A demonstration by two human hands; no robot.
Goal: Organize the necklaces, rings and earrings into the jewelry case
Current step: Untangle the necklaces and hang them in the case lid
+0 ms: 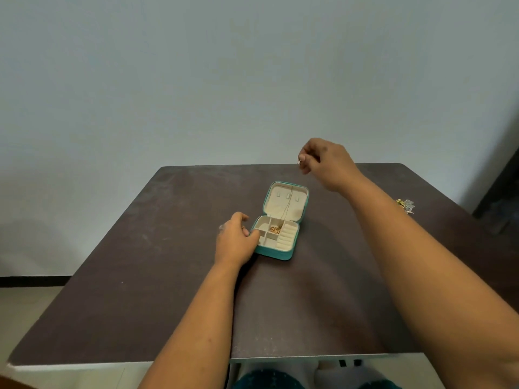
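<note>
Right hand point(325, 161) raised, fingertips pinched on the top end of a thin necklace point(286, 209) whose chain hangs down from the pinch into a middle compartment of the open teal jewelry case point(276, 252), left hand point(234, 240) gripping the case's left edge.

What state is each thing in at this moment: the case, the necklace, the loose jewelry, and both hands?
Jewelry case: open, lid back, on the table.
Necklace: hanging from the right hand, lower end piled in a middle compartment.
Left hand: holding the case's left edge.
Right hand: raised above the case, pinching the chain's top end.
Loose jewelry: lying at the table's right edge, untouched.
</note>
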